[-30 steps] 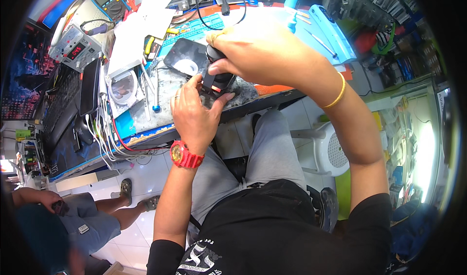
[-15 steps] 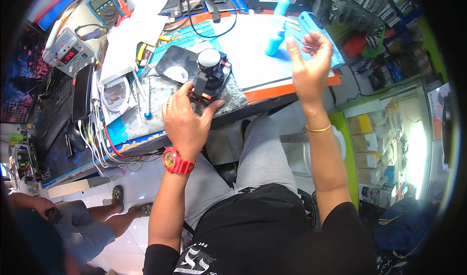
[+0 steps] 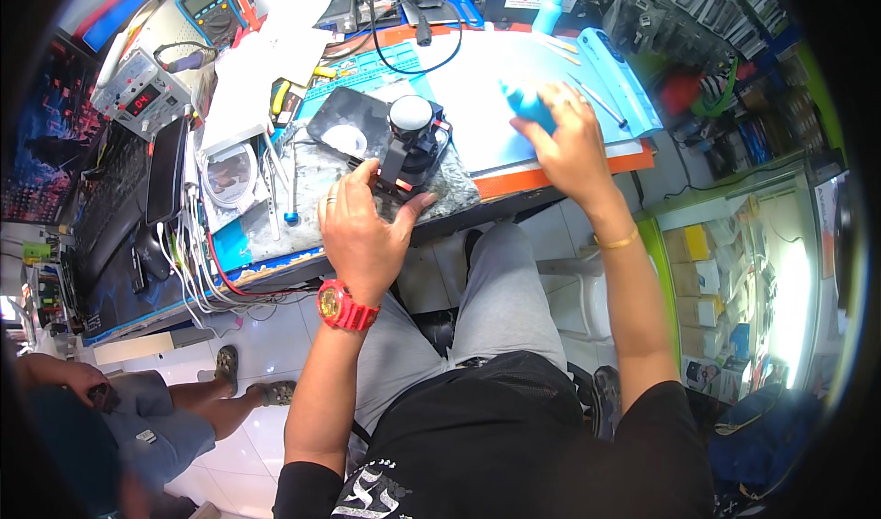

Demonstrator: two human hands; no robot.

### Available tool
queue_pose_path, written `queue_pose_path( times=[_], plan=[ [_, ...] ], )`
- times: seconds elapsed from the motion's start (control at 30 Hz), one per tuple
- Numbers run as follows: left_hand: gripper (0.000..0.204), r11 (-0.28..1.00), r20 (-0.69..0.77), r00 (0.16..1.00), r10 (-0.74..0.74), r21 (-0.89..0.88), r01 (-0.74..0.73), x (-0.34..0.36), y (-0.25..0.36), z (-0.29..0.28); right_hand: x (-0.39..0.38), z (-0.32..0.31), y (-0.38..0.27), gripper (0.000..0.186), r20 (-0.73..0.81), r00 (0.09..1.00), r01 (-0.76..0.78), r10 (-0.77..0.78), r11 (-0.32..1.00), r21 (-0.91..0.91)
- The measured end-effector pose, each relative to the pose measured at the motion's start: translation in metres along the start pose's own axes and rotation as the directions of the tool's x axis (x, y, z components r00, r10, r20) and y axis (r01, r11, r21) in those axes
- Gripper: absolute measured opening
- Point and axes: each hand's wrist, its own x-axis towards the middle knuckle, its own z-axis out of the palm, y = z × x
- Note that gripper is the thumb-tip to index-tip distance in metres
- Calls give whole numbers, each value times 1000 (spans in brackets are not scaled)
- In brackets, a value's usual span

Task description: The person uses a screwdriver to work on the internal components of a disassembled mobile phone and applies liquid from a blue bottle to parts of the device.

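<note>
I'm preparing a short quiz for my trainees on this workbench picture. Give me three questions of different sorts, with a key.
1. Which hand holds a blue bottle?
2. True or false: the red watch is worn on the right wrist.
3. The left hand is nearest to:
A. the multimeter
B. the black device with a round, pale top
C. the white chair

Key:
1. The right hand.
2. False; the red watch is on the left wrist.
3. B
</note>
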Motion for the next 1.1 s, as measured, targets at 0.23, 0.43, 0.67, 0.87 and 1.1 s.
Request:
queue_pose_path(
  times=[0.23, 0.43, 0.67, 0.87, 1.1],
  plan=[
    [72, 999, -32, 999, 26, 24, -26, 0, 4, 1, -27, -34, -13, 45, 251, 954, 229, -165, 941, -251],
    [67, 997, -70, 995, 73, 24, -71, 2, 3, 1, -20, -30, -14, 44, 277, 936, 287, -217, 926, -245],
    [65, 995, -90, 991, 99, 30, -97, 4, 4, 0, -12, -26, -20, 42, 270, 930, 316, -248, 917, -245],
    [66, 995, -87, 991, 101, 32, -98, 3, 4, 1, -11, -24, -19, 42, 286, 927, 315, -242, 917, -246],
    [65, 995, -89, 991, 97, 28, -95, 3, 4, 1, -9, -26, -20, 42, 287, 926, 322, -247, 912, -255]
  ],
)
